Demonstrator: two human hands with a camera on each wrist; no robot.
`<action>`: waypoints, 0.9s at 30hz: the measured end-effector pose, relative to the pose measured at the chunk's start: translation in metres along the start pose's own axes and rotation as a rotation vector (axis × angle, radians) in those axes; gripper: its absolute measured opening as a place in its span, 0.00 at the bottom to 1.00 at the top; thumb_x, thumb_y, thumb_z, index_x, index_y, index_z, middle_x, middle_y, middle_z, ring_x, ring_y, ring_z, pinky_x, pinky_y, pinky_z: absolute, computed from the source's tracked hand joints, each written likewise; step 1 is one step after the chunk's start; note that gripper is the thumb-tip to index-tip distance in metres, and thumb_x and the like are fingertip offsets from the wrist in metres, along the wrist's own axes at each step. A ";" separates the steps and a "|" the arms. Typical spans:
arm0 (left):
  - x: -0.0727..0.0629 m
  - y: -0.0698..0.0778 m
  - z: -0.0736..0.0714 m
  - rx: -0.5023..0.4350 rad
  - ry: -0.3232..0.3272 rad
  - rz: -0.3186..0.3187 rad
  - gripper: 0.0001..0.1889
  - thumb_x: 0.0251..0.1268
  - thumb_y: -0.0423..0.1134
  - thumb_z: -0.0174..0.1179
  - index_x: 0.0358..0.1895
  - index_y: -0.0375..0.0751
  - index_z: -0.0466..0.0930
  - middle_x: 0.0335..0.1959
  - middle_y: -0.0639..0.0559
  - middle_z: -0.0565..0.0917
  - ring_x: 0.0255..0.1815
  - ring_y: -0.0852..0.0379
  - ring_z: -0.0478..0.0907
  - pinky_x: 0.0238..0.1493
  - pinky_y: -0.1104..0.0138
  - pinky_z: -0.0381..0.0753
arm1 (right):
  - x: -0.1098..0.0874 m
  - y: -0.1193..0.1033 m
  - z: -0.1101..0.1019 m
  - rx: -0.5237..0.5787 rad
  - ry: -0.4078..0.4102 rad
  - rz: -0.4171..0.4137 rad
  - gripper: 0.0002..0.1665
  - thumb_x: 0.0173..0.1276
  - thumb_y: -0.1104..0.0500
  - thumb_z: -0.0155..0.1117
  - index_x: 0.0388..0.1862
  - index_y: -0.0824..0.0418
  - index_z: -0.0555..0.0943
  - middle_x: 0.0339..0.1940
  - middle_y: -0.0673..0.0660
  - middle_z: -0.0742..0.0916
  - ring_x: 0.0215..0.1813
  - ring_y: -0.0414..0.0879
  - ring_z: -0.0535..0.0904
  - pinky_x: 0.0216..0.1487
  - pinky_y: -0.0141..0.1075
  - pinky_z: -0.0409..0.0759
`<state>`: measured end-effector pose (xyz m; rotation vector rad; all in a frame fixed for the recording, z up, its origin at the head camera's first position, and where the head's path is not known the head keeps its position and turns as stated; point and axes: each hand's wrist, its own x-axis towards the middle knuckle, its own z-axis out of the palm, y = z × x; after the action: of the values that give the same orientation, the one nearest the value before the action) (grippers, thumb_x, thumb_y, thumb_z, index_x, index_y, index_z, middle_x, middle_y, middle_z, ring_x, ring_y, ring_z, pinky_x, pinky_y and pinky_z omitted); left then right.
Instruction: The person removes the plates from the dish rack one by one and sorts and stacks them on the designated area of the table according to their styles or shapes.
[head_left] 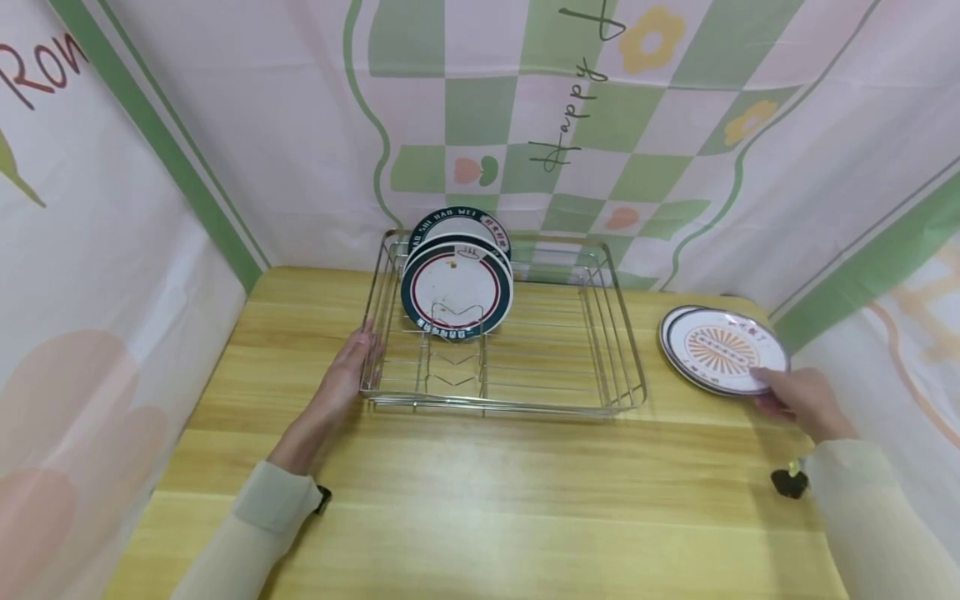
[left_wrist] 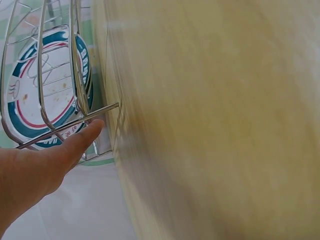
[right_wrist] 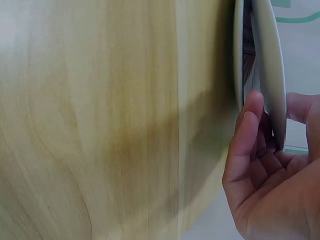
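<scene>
A wire dish rack [head_left: 540,408] stands on the wooden table, holding two dark-green-rimmed plates [head_left: 457,292] upright at its left. Against the rack's left side rests my left hand [head_left: 348,358], its thumb [left_wrist: 82,142] stretched along the wire in the left wrist view; the other fingers are hidden there. To the right of the rack, two white plates lie overlapped. My right hand [head_left: 806,396] pinches the upper white plate [head_left: 723,350], orange sunburst at its middle, by its near right edge, thumb on top and fingers beneath. A gap parts it from the lower plate [right_wrist: 239,60] in the right wrist view.
Wire dividers [head_left: 456,354] rise inside the rack at its left. A patterned cloth [head_left: 570,108] hangs behind the table, and more cloth [head_left: 90,292] borders it on both sides. The bare wooden tabletop [head_left: 487,508] stretches in front of the rack.
</scene>
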<state>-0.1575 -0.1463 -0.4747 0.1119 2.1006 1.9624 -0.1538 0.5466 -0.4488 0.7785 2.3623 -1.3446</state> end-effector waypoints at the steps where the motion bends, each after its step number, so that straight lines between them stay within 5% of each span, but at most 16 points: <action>1: 0.000 0.000 0.000 -0.001 0.000 0.000 0.33 0.91 0.54 0.24 0.88 0.44 0.37 0.87 0.35 0.47 0.86 0.36 0.50 0.82 0.37 0.57 | 0.000 0.002 0.001 -0.042 0.014 -0.014 0.19 0.81 0.49 0.60 0.36 0.63 0.81 0.21 0.48 0.89 0.25 0.40 0.87 0.33 0.36 0.91; 8: -0.001 0.000 0.000 0.002 -0.006 0.005 0.33 0.90 0.54 0.24 0.88 0.44 0.37 0.87 0.35 0.47 0.86 0.36 0.50 0.82 0.36 0.57 | 0.000 0.008 0.008 -0.244 0.071 -0.030 0.29 0.79 0.41 0.58 0.28 0.61 0.84 0.18 0.50 0.88 0.23 0.43 0.86 0.28 0.37 0.89; 17: -0.001 0.000 0.001 -0.001 0.001 0.009 0.33 0.91 0.53 0.25 0.88 0.43 0.37 0.87 0.33 0.48 0.86 0.35 0.50 0.82 0.36 0.57 | 0.000 0.013 0.011 -0.443 0.050 -0.084 0.37 0.80 0.32 0.53 0.22 0.57 0.84 0.19 0.50 0.87 0.23 0.45 0.83 0.28 0.37 0.83; 27: -0.001 0.000 0.000 -0.009 0.000 0.002 0.33 0.91 0.53 0.25 0.88 0.43 0.36 0.87 0.35 0.47 0.86 0.36 0.50 0.82 0.37 0.57 | 0.003 0.012 0.016 -0.505 0.075 -0.060 0.42 0.78 0.25 0.48 0.19 0.55 0.82 0.18 0.52 0.86 0.23 0.48 0.81 0.30 0.38 0.76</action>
<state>-0.1567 -0.1462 -0.4741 0.1121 2.0924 1.9726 -0.1489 0.5388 -0.4668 0.6146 2.6337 -0.6879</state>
